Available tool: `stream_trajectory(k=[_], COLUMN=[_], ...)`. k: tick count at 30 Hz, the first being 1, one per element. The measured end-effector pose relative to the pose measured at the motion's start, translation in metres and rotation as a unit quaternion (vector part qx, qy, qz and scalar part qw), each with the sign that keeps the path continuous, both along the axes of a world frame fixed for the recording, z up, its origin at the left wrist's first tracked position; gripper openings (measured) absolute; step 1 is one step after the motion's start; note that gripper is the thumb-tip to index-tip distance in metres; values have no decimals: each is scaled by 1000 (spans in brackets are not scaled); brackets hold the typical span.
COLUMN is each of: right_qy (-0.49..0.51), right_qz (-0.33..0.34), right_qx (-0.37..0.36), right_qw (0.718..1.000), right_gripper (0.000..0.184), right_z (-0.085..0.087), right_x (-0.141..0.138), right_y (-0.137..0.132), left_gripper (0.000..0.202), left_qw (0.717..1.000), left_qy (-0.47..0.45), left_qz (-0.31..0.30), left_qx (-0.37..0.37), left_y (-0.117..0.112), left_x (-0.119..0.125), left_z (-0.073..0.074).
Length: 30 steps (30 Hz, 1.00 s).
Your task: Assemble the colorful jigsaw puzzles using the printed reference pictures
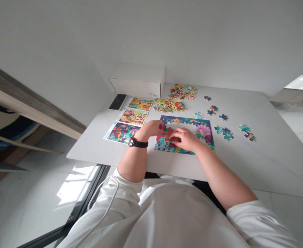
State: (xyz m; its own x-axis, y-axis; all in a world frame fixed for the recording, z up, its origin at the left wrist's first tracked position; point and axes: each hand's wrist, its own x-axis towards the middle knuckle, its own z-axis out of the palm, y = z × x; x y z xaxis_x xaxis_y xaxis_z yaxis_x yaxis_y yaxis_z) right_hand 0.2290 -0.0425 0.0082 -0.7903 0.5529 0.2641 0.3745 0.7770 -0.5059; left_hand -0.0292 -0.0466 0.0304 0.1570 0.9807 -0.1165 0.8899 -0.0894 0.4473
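A partly assembled jigsaw puzzle (182,150) lies on the white table, with its border joined and a pale gap in its upper middle. My left hand (153,128), with a dark watch on the wrist, is bent over the puzzle's left side. Its fingers are curled closed, and whatever they hold is hidden. Over the middle of the puzzle, my right hand (186,138) has thumb and fingers drawn together at a reddish-brown puzzle piece (169,131). A pink peacock section (203,131) shows on the puzzle's right side.
A sheet with printed pictures (133,117) lies left of the puzzle, near a phone (117,102) and a white box (135,82). Piles of puzzle pieces (183,91) sit behind it. Several loose pieces (223,117) are scattered rightward. The table's front edge (175,174) is close to my body.
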Motion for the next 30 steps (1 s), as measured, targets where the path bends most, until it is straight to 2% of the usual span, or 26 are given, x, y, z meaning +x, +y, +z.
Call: stream_trajectory(k=[24,30], right_qy=[-19,-44], right_qz=[3,11], right_qx=[15,15], right_qw=[1000,999], right_gripper=[25,23], right_z=[-7,0], right_x=[-1,-2], right_y=[1,1], left_gripper=[29,31], left_qw=[1000,1000], left_qy=[13,22], left_qz=[-13,-18], left_qx=[6,4], left_y=[-2,-2], left_x=[6,7], left_z=[-2,-2])
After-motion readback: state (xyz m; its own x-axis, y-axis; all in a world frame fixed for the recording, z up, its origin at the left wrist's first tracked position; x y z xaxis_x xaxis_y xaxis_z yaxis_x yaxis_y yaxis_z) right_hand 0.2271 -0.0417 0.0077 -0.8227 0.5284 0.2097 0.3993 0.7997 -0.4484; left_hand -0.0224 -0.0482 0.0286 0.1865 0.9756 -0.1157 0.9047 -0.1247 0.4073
